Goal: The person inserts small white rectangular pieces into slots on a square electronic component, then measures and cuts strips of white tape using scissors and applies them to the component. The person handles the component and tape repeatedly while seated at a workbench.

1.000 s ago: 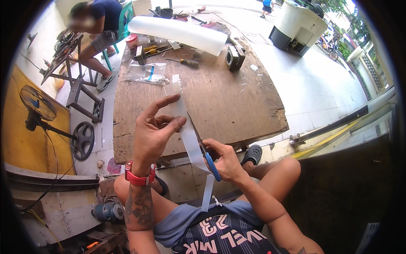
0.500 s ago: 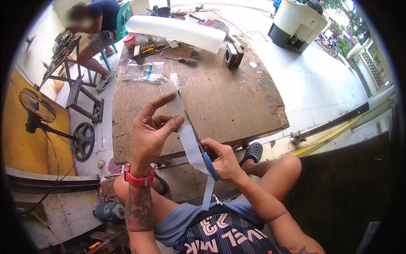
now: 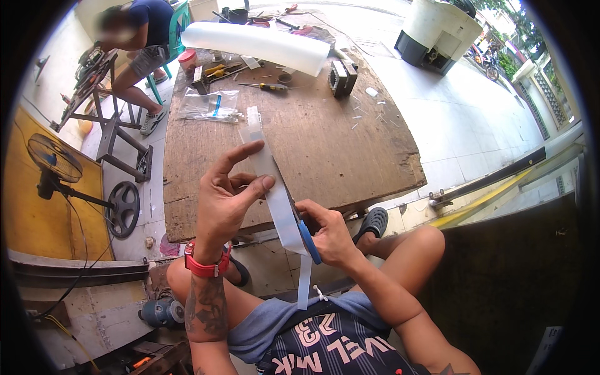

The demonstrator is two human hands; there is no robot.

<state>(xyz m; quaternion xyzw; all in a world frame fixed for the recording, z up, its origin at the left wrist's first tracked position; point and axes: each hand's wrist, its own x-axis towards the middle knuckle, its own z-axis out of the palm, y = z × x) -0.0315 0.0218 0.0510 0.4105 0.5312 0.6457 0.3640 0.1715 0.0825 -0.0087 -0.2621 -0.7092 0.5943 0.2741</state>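
My left hand (image 3: 226, 199), with a red watch on its wrist, pinches a long translucent plastic strip (image 3: 280, 212) between thumb and fingers, near the strip's far part. In my right hand (image 3: 335, 236) are scissors with blue handles (image 3: 309, 241), their blades lying along the strip's right edge and partly hidden by it. A narrow cut tail (image 3: 304, 284) hangs from the near end, over my lap. The far end of the strip reaches out above the wooden table (image 3: 350, 150).
On the table lie a big roll of clear plastic (image 3: 256, 47), a screwdriver (image 3: 265, 86), a plastic bag (image 3: 209, 105), a dark metal block (image 3: 342, 78) and small scraps. A fan (image 3: 55, 157) stands at left. Another person (image 3: 147, 37) sits bent over at the far left.
At its far end, the plastic strip has turned slightly, so the narrow piece there shows differently. My hands have hardly moved; both still grip the strip and the scissors.
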